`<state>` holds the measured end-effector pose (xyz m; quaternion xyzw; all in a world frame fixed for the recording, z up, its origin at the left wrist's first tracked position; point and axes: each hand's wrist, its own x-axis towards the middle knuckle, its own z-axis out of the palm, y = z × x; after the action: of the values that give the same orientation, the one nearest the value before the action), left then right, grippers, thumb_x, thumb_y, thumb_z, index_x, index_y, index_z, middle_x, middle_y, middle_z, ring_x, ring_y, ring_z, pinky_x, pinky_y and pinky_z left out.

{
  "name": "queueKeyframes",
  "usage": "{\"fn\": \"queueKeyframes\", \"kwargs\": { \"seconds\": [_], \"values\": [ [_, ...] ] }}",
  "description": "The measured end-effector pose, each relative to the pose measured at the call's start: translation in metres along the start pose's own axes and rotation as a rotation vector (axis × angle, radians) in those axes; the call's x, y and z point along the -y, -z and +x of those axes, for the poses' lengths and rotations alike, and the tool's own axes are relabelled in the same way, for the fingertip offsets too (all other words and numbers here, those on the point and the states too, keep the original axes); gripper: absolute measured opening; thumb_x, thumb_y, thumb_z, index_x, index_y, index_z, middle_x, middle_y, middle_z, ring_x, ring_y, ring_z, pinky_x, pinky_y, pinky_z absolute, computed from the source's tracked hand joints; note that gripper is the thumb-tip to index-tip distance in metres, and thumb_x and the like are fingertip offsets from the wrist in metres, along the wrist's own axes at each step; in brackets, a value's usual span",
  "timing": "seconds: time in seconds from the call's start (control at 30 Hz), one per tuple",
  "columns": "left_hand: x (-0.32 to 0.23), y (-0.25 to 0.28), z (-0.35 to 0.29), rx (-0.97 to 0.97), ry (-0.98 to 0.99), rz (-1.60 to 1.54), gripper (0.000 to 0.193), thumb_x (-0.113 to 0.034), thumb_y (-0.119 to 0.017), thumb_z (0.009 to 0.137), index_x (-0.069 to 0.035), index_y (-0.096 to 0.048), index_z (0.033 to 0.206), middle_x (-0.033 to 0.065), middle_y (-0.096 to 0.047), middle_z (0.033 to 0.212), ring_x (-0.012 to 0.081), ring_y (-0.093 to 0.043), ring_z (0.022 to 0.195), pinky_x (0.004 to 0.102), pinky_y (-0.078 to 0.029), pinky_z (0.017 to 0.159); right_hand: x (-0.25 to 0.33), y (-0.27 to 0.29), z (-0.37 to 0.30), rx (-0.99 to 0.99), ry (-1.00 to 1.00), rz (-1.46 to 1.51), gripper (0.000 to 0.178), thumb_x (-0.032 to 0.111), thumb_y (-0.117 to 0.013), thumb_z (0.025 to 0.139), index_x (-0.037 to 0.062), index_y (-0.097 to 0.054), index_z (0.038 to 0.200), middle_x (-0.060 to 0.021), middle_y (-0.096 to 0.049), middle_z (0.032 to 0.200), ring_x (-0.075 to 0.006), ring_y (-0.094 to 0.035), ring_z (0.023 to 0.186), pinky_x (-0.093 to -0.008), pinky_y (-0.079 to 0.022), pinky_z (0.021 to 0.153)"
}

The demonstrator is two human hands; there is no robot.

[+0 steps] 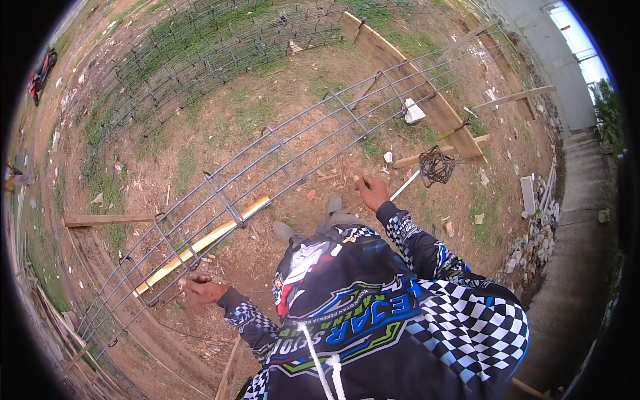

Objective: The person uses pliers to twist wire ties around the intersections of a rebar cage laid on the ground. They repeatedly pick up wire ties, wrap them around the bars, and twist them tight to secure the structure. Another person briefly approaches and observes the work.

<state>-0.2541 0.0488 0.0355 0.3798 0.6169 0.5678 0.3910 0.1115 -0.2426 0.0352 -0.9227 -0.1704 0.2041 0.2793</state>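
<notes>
A long cage of steel reinforcing bars point(290, 155) crosses in front of me from lower left to upper right, with square stirrups point(217, 190) around its lengthwise bars. My left hand point(205, 289) is beside the cage's near side at the left, its fingers curled together. Farther right, my right hand point(373, 192) is apart from the bars, fingers bent in a pinch. Whatever either hand holds is too small to make out. A pale wooden strip point(200, 247) lies slantwise beneath the cage bars. Right of my right hand lies a tangled bundle of thin dark wire point(437, 167).
A wide plank point(413, 83) stands on edge under the cage's far part. A wooden bar point(110, 220) supports the left part. More steel mesh cages point(200, 60) lie beyond on grass. Rubble point(533, 243) lines a concrete strip at right; a motorbike point(41, 77) stands far left.
</notes>
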Motion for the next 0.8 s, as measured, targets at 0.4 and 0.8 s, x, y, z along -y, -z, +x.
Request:
{"fn": "queueKeyframes", "kwargs": {
  "seconds": [0.4,0.8],
  "values": [
    [0.033,-0.458,-0.216,1.374,-0.682,0.749,0.065,-0.054,-0.035,0.094,0.004,-0.05,0.119,0.0308,-0.058,0.11,0.0475,-0.055,0.104,0.0516,-0.042,0.09,-0.041,-0.008,0.129,-0.277,0.289,-0.059,0.031,0.036,-0.063,0.084,0.0103,-0.065,0.102,-0.0131,-0.065,0.08,-0.033,-0.063,0.075,-0.0447,-0.05,0.067],
    [0.028,-0.492,-0.238,1.598,-0.607,0.944,0.045,-0.04,-0.039,0.097,-0.002,-0.056,0.114,0.0256,-0.061,0.103,0.0435,-0.058,0.095,0.0477,-0.047,0.081,-0.084,0.033,0.154,-0.157,0.598,0.097,0.028,0.032,-0.066,0.083,0.0074,-0.062,0.095,-0.0115,-0.064,0.085,-0.0325,-0.064,0.076,-0.0436,-0.05,0.067]
  ]
}}
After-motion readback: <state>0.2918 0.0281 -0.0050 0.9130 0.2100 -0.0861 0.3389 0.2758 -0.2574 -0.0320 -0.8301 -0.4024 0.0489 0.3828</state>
